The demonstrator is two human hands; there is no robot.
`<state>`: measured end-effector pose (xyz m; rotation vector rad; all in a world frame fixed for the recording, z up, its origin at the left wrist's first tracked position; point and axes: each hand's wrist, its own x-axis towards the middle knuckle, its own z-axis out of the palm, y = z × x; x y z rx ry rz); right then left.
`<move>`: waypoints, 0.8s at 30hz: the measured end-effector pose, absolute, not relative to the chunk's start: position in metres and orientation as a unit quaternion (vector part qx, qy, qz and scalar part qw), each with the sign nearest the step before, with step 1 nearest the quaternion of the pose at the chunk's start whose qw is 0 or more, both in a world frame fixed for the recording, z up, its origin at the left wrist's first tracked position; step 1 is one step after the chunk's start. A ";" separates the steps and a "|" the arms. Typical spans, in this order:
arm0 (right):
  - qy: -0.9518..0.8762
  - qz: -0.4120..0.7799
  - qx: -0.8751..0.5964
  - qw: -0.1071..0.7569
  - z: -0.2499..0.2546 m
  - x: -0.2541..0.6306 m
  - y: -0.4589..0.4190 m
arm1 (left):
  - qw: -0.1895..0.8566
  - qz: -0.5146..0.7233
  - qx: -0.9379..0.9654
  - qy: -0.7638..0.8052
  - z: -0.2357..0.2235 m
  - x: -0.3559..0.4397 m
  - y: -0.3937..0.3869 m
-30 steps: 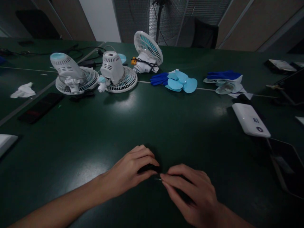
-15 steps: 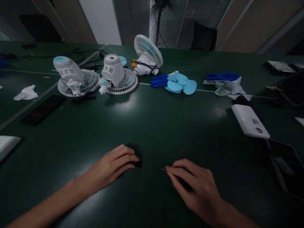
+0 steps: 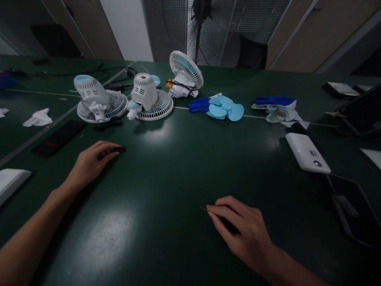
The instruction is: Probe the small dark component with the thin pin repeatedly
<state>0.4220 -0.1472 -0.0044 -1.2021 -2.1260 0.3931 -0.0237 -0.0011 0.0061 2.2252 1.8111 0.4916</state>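
Between the thumb and fingers of my left hand (image 3: 93, 161) is a small black object (image 3: 119, 149), its kind too dark to make out. That hand is over the left part of the green table (image 3: 166, 167), a little in front of the fans. My right hand (image 3: 242, 228) rests low on the right, its fingertips pinched on a thin metal pin-like piece (image 3: 203, 209) that points left. Most of this piece is hidden by the fingers. Past my left hand, two white fans (image 3: 92, 93) lie with their grilles down on the table.
A third white fan (image 3: 186, 73) leans back behind them. A light blue fan blade (image 3: 225, 107) lies by blue gloves (image 3: 199, 104). More gloves (image 3: 275, 105), a white power bank-like box (image 3: 308, 153) and a dark tablet (image 3: 357, 206) are on the right. A black phone (image 3: 58, 137) lies left.
My left hand has moved left and away from me, carrying the small black object toward the fans. My right hand has stayed nearly in place, still pinching the thin piece.
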 end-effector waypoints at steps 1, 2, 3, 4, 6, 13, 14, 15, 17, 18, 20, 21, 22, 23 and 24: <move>-0.812 0.153 -0.459 0.327 -0.006 0.422 -0.147 | 0.121 0.173 0.757 0.619 0.006 -0.026 -0.002; -0.812 0.155 -0.459 0.326 -0.007 0.423 -0.147 | 0.125 0.178 0.751 0.624 0.006 -0.030 -0.004; -0.812 0.156 -0.459 0.326 -0.008 0.423 -0.147 | 0.124 0.181 0.741 0.635 0.006 -0.034 -0.005; -0.812 0.157 -0.458 0.326 -0.008 0.423 -0.147 | 0.121 0.177 0.729 0.650 0.007 -0.038 -0.007; -0.813 0.159 -0.456 0.326 -0.009 0.423 -0.147 | 0.113 0.154 0.709 0.678 0.008 -0.048 -0.011; -0.811 0.163 -0.458 0.326 -0.008 0.423 -0.148 | 0.073 0.156 0.722 0.670 0.006 -0.065 -0.018; -0.811 0.166 -0.456 0.325 -0.009 0.423 -0.148 | 0.063 0.155 0.728 0.665 0.005 -0.065 -0.018; -0.812 0.168 -0.455 0.325 -0.009 0.423 -0.148 | 0.056 0.151 0.733 0.661 0.005 -0.064 -0.017; -0.813 0.170 -0.452 0.326 -0.010 0.424 -0.148 | 0.041 0.141 0.737 0.660 0.005 -0.062 -0.017; -0.813 0.170 -0.451 0.327 -0.010 0.424 -0.148 | 0.036 0.135 0.735 0.664 0.005 -0.060 -0.017; -0.813 0.168 -0.450 0.330 -0.009 0.424 -0.148 | 0.027 0.140 0.713 0.686 0.006 -0.054 -0.018; -0.813 0.168 -0.449 0.331 -0.009 0.424 -0.147 | 0.024 0.157 0.696 0.700 0.007 -0.050 -0.019; -0.813 0.169 -0.449 0.330 -0.008 0.424 -0.147 | 0.029 0.183 0.679 0.710 0.008 -0.045 -0.020; -0.813 0.169 -0.449 0.329 -0.008 0.424 -0.147 | 0.041 0.213 0.663 0.717 0.010 -0.040 -0.021; -0.814 0.170 -0.450 0.327 -0.008 0.424 -0.147 | 0.055 0.245 0.648 0.719 0.011 -0.035 -0.022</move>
